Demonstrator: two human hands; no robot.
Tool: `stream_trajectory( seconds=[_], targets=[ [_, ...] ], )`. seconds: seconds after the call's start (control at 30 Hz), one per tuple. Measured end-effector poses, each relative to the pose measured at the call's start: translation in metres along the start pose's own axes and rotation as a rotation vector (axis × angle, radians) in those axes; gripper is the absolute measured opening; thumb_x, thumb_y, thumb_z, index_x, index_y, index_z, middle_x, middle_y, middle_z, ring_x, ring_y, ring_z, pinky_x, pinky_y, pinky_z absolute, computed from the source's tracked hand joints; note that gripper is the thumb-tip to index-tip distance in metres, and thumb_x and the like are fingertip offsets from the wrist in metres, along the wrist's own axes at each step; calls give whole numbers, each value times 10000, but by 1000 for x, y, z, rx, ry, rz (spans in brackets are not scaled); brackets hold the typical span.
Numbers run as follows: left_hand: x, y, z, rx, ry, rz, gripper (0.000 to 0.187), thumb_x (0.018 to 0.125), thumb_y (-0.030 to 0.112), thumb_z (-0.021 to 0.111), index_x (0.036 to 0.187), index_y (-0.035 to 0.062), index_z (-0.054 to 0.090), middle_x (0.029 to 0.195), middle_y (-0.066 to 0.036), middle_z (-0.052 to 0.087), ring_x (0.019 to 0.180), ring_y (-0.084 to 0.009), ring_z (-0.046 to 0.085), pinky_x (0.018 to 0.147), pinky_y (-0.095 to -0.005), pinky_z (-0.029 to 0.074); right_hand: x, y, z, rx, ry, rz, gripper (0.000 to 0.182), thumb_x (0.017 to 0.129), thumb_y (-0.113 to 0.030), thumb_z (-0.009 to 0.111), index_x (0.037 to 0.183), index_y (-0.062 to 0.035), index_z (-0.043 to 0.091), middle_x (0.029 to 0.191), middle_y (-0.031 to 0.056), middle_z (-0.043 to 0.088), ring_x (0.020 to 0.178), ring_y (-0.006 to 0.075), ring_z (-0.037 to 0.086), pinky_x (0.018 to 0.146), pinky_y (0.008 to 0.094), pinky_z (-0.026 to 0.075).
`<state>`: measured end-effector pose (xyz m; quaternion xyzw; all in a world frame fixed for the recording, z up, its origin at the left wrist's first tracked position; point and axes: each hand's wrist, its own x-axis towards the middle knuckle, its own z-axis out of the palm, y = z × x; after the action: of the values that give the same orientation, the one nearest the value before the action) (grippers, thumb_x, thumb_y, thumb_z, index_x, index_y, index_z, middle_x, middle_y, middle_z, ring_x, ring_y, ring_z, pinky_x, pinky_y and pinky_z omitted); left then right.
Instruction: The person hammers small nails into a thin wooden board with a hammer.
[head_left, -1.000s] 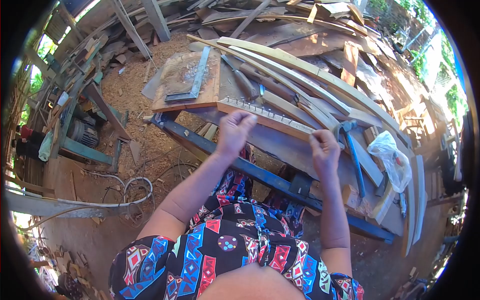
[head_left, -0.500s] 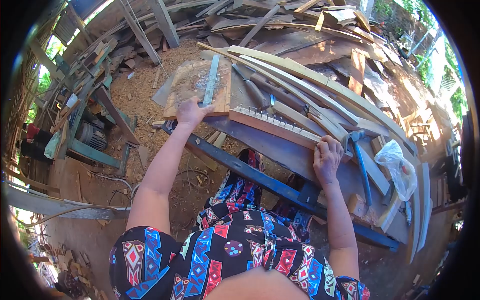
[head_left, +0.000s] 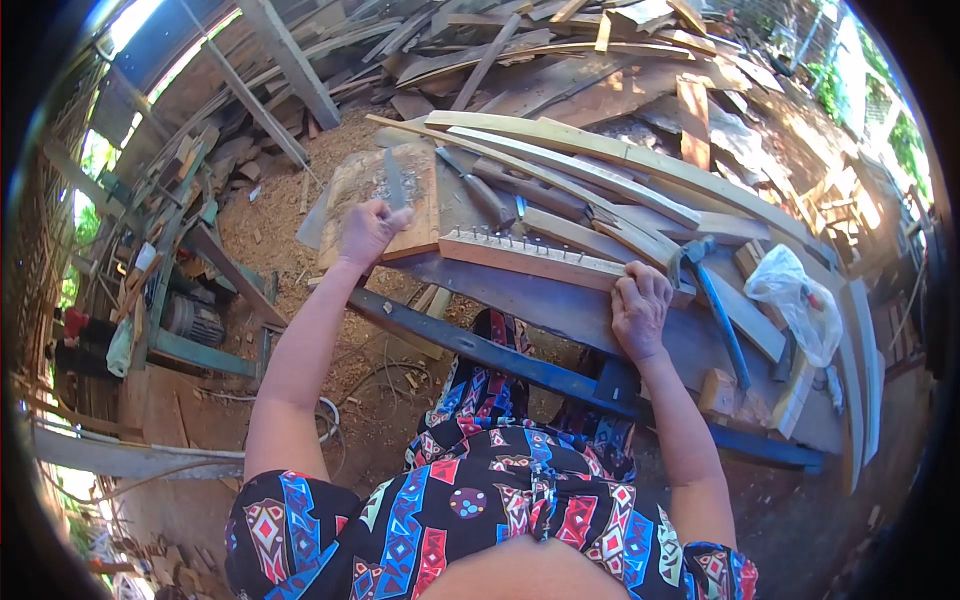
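Left hand [head_left: 372, 232]: from here I see it closed around the metal square [head_left: 394, 180], over the wooden board [head_left: 345, 190].
Right hand [head_left: 641, 308]: curled at the nailed strip [head_left: 530, 263]'s right end; gripping or pressing, I can't tell.
Nailed strip: lying on the bench [head_left: 480, 296].
Hammer [head_left: 718, 315]: just beside the right hand.
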<state>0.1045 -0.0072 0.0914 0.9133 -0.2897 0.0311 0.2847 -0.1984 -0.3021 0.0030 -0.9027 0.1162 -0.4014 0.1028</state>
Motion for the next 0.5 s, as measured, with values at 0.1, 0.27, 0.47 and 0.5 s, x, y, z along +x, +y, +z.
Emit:
stream_trajectory(
  seconds=[0.1, 0.27, 0.47, 0.5],
  targets=[
    [12, 19, -1, -483, 29, -152, 432, 781, 447, 735, 680, 45, 612, 645, -51, 616, 562, -142, 595, 534, -309, 471, -1, 3, 1, 21, 9, 5, 183, 726, -71, 685, 885, -77, 597, 1074, 58, 528, 1064, 275, 499, 926, 398, 359],
    [29, 84, -20, -1204, 84, -484, 371, 757, 367, 792, 869, 46, 644, 782, -22, 651, 567, -98, 583, 509, -254, 504, -3, 5, 2, 45, 25, 0, 184, 736, -82, 683, 898, -83, 598, 1072, 52, 527, 1063, 273, 499, 924, 395, 361],
    [53, 119, 41, -1098, 92, -219, 395, 724, 396, 816, 842, 46, 677, 752, -35, 662, 572, -97, 589, 520, -261, 491, -3, 6, 2, 44, 30, -10, 190, 728, -83, 683, 896, -80, 594, 1074, 52, 528, 1055, 273, 499, 918, 395, 365],
    [58, 125, 53, -994, 64, -94, 405, 721, 438, 808, 803, 62, 683, 715, -37, 662, 534, -98, 576, 503, -262, 471, -3, 7, 2, 53, 36, -11, 190, 726, -81, 683, 893, -79, 592, 1074, 53, 528, 1054, 273, 499, 915, 395, 365]
  ],
)
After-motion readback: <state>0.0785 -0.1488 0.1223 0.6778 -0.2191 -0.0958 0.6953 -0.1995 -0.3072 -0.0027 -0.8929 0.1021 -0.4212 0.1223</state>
